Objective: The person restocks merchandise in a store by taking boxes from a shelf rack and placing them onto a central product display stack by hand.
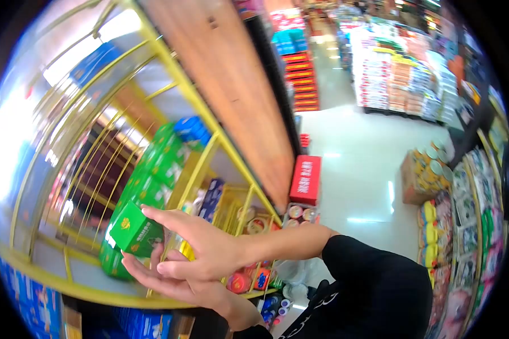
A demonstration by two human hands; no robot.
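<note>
A small green box with a yellow emblem and pale printing is held in front of the yellow wire rack. My right hand reaches in from the right, one outstretched digit against the box's upper edge. Beneath it, my left hand has its fingers along the box's lower edge. The two hands overlap, and part of the grip is hidden. Behind the box, several green packs stand in the rack, with a blue pack beside them.
The yellow rack frame and a wooden panel rise close by. A red box stands past the panel. Goods on a pallet, a carton of cans and packed shelves border the pale floor.
</note>
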